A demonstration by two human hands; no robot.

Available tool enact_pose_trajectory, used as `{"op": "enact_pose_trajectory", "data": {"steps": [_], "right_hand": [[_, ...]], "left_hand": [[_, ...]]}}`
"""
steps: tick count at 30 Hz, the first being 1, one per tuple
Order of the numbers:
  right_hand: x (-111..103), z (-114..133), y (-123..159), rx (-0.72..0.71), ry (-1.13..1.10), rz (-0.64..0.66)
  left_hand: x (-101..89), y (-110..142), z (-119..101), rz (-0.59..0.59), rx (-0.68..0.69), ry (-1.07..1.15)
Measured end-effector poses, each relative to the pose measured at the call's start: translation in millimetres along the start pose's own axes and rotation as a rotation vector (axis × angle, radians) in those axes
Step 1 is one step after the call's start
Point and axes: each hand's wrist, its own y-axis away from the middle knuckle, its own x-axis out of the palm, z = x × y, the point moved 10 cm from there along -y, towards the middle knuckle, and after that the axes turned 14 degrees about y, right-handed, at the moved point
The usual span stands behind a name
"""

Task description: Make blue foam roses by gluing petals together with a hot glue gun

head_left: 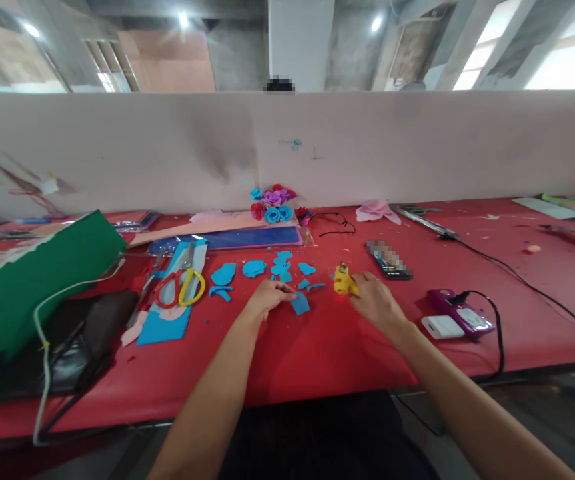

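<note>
My left hand (269, 298) pinches a small blue petal-shaped piece (299, 304) of foam or paper between thumb and fingertips, just above the red table. My right hand (375, 300) is closed on a yellow glue gun (342, 281), which stays low over the tabletop to the right of the piece. Part of its handle is hidden by my fingers. Beyond my left hand lie several blue cut pieces in small piles, among them a rounded stack (254, 268) and a petal pile (224, 273). Narrow blue scraps (315, 287) lie between my hands.
Scissors with red and yellow handles (180, 288) rest on blue sheets (165, 325) at left, near a green board (42, 293). Paper flowers (273, 203) stand by the white partition (167, 147). A phone (389, 260) and a purple power strip (447, 307) with cables lie at right.
</note>
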Motion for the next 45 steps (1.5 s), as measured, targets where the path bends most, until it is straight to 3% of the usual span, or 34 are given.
{"op": "enact_pose_trajectory", "data": {"steps": [2,4,8,11,17,45], "right_hand": [[-9.3,-9.6,10.3,0.041,-0.173,-0.027],[-9.2,-10.2,22.5,0.064,-0.393,0.065],[3.1,25.2,52.3,-0.004,-0.791,0.404],[4.9,46.9,63.0,-0.047,-0.931,0.432],[17.3,59.7,63.4,-0.069,-0.866,0.381],[6.7,62.1,59.8,-0.120,-0.655,0.314]], "left_hand": [[0.2,0.2,-2.4,-0.015,0.020,-0.029],[1.5,-0.6,-2.6,-0.015,0.032,-0.052],[1.8,-2.5,-2.2,-0.019,0.057,-0.099],[1.7,-2.8,-2.7,-0.021,0.070,-0.131],[2.9,-8.9,0.8,-0.004,0.112,-0.168],[5.5,-12.7,3.0,0.039,0.128,-0.265]]}}
